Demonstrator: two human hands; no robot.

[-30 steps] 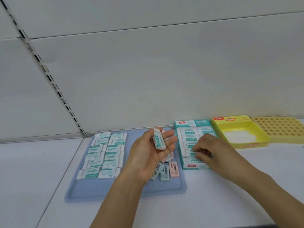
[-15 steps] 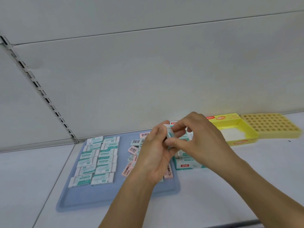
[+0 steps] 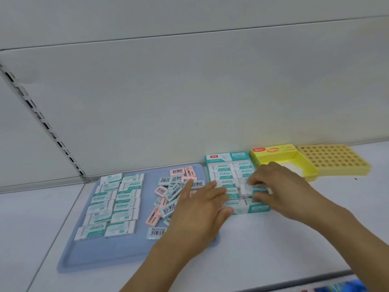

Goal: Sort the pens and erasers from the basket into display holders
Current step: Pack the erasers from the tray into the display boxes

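Half a second earlier both hands had been raised together above the tray, passing a white eraser in a teal sleeve between their fingertips. By this moment they had come down and parted. The right hand [image 3: 280, 186] had lowered over the teal-and-white cardboard display box [image 3: 235, 209] and pinched the white teal-sleeved eraser [image 3: 246, 189] between thumb and fingers, pressing it into the rows of matching erasers already packed there. The left hand [image 3: 202, 209] lay flat and spread, holding nothing, its fingertips touching the box's left edge while its palm covered the right part of the pale blue plastic tray [image 3: 109, 252].

On that tray, two neat columns of white-and-teal sleeved erasers [image 3: 113, 205] sat on the left side. A loose heap of small pink and pale-blue erasers with barcode labels [image 3: 174, 190] lay in the middle, partly hidden under the left hand.

Just right of the teal box stood an open yellow cardboard box [image 3: 273, 157], its inside partly blocked by the right hand. Beside it lay a yellow plastic holder with a grid of round holes [image 3: 332, 159]. Everything rested on a white shelf [image 3: 273, 249] against a pale back panel, with a slotted metal upright [image 3: 44, 121] running diagonally at the left.
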